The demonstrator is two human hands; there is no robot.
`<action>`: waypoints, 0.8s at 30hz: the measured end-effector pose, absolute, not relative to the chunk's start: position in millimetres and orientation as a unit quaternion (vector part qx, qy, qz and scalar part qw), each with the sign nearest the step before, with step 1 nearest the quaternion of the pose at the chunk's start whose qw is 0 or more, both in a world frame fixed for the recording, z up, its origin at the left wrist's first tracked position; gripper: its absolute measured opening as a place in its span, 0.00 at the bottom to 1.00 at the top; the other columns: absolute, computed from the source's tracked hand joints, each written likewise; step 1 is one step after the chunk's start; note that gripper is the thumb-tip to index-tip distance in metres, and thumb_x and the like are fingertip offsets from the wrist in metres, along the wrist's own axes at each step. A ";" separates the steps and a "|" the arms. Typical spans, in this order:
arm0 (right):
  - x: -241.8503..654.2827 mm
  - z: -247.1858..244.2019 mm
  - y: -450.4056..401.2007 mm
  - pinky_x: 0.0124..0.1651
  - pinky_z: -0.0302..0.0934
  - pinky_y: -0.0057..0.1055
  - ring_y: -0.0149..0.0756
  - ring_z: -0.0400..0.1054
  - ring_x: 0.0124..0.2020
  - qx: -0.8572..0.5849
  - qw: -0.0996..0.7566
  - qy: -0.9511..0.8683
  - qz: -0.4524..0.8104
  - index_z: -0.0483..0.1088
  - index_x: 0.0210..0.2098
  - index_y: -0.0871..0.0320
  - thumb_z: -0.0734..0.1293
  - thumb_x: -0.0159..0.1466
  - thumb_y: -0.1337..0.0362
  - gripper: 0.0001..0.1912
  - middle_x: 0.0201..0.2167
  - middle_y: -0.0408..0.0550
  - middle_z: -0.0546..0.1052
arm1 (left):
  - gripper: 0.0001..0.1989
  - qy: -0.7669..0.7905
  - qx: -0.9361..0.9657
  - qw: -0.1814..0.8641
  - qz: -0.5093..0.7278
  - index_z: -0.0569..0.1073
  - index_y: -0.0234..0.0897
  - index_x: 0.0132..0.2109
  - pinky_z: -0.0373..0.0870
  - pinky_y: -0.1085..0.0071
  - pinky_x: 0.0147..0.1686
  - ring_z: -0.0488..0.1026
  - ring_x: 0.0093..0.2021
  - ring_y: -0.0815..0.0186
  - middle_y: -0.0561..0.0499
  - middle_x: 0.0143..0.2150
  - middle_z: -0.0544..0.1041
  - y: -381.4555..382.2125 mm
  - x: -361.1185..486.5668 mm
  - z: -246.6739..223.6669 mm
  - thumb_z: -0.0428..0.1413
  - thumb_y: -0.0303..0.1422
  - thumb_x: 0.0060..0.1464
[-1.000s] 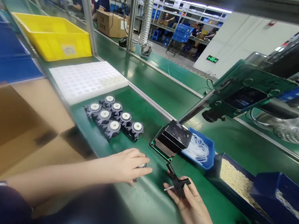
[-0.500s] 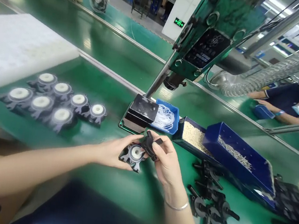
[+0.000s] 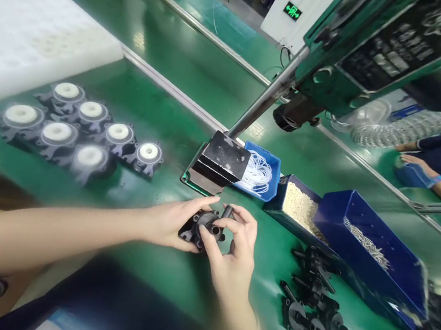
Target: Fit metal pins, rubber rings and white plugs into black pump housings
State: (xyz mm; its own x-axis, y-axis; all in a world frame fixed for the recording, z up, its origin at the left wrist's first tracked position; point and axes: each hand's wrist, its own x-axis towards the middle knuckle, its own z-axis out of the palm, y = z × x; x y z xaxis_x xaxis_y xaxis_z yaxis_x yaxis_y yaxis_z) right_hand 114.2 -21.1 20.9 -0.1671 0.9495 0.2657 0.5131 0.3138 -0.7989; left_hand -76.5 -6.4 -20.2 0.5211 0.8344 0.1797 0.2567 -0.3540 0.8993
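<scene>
Black cover (image 3: 206, 218), lower centre, meets the housing (image 3: 187, 231) in your left hand (image 3: 169, 222); your right hand (image 3: 236, 260) (tube (image 3: 228, 212) side) pinches the cover.

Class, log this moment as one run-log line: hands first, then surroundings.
Left hand: holding black base; Right hand: gripping black cover over base; Left side: bases with white rings; Right side: loose black parts

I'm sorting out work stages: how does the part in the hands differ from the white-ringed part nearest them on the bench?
The held part sits between the left hand and right hand; the white-ringed part rests on the green bench. The held part shows a black cover with a stub, while the white-ringed part shows its pale ring. Both have dark bodies.
</scene>
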 end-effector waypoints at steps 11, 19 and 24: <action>115.1 12.0 -15.0 0.57 0.61 0.43 0.44 0.62 0.57 -0.493 0.343 -0.726 0.335 0.60 0.31 0.54 0.68 0.65 0.60 0.12 0.48 0.51 0.60 | 0.28 0.273 0.780 0.411 0.384 0.65 0.39 0.56 0.68 0.60 0.57 0.69 0.61 0.53 0.39 0.55 0.73 1.2 -75.1 -25.4 0.66 0.33 0.51; 120.7 14.2 -9.8 0.56 0.61 0.44 0.44 0.60 0.55 -0.482 0.310 -0.757 0.313 0.61 0.31 0.55 0.67 0.65 0.56 0.13 0.47 0.52 0.62 | 0.31 0.315 0.771 0.407 0.374 0.65 0.37 0.53 0.71 0.60 0.52 0.74 0.53 0.54 0.41 0.53 0.74 -5.9 -70.9 -28.9 0.68 0.39 0.46; 147.2 94.2 24.8 0.53 0.64 0.43 0.45 0.65 0.55 -0.405 0.352 -0.802 0.262 0.68 0.39 0.55 0.66 0.67 0.57 0.08 0.51 0.54 0.68 | 0.32 0.363 0.765 0.364 0.387 0.66 0.39 0.53 0.71 0.62 0.51 0.75 0.51 0.56 0.45 0.51 0.75 0.5 -85.1 23.8 0.69 0.41 0.44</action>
State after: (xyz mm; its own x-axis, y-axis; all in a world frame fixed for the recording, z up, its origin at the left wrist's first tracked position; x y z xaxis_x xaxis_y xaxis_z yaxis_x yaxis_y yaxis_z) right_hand 147.2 24.8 94.2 -0.4232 0.8344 0.3531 0.4657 0.5346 -0.7052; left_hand -85.1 0.5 23.8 0.4371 0.8372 0.3287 0.2732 -0.4718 0.8383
